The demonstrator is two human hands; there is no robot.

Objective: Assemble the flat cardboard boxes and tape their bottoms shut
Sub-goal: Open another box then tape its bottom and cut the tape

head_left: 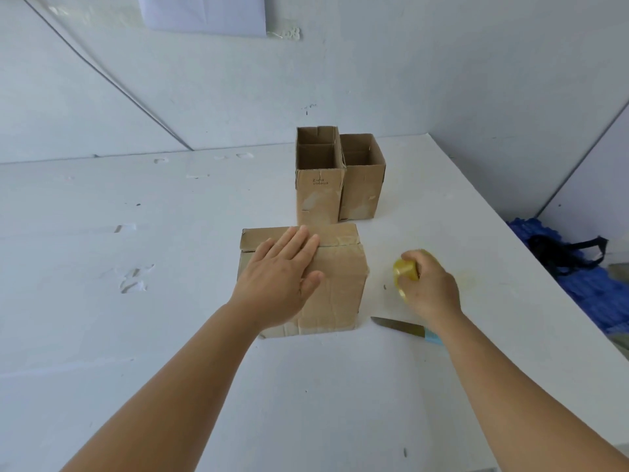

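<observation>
Head view, near to far: knife (pixel 398 326) lying on white table (pixel 136 335) just under right hand (pixel 429 288) curled around yellowish tape roll (pixel 405 270), left hand (pixel 279 279) pressed flat, fingers straight, on closed cardboard box (pixel 340 284), two open boxes (pixel 337 178) upright beyond.
</observation>
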